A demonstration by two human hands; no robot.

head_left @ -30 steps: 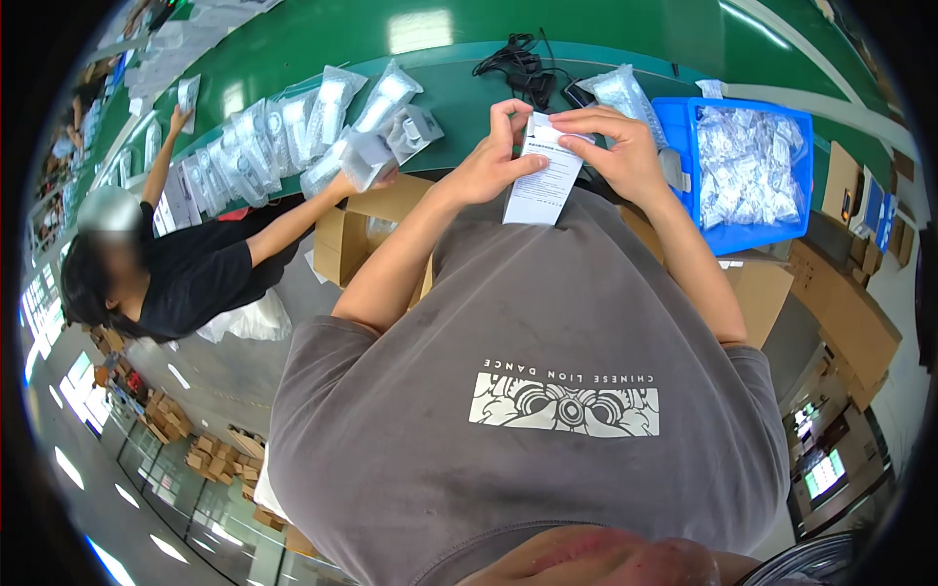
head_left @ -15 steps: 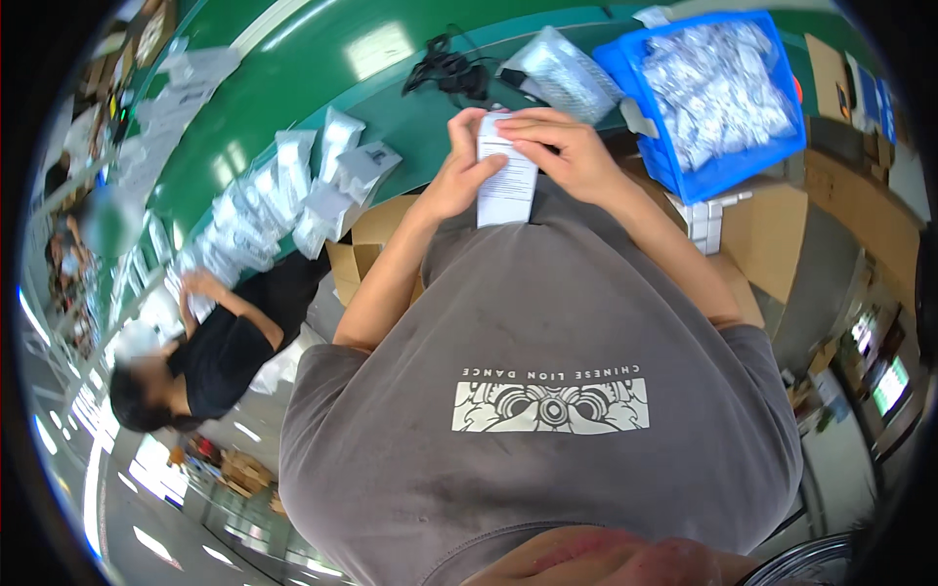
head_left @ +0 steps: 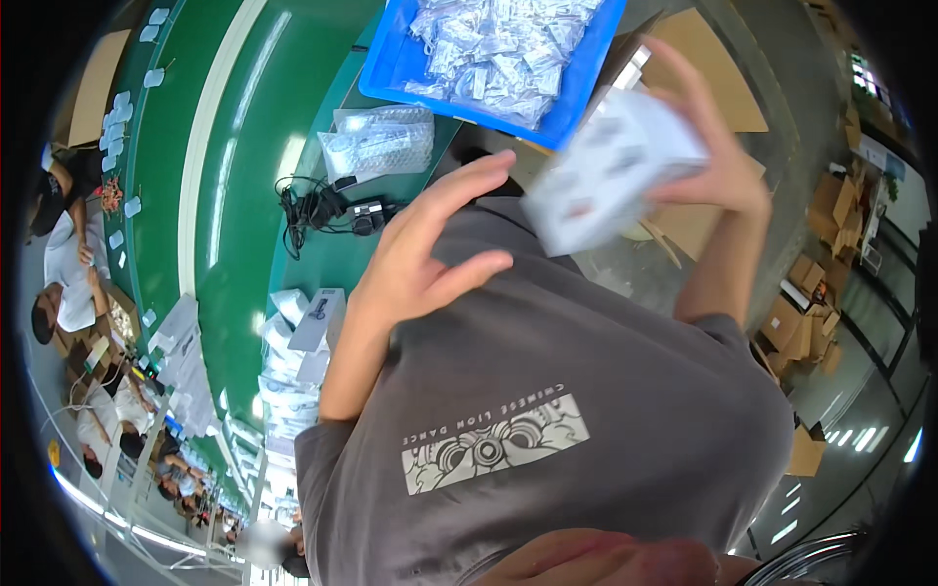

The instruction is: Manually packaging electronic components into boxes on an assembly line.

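Head view, blurred, seemingly white box (head_left: 618,174), blue bin (head_left: 393,70) cropped above

The bare left hand (head_left: 420,254) spreads its thumb (head_left: 477,274) from its fingers (head_left: 469,183); the bare right hand (head_left: 721,156), motion-blurred, grips with fingers and thumb apart.

Gripped a motion-blurred white box (head_left: 611,171) in the right hand (head_left: 721,166), right of upper center, and spread the left hand (head_left: 408,262) near center frame, below a blue bin (head_left: 583,73) of clear packets (head_left: 503,54) and near black cables (head_left: 308,210) on a green table (head_left: 337,269).
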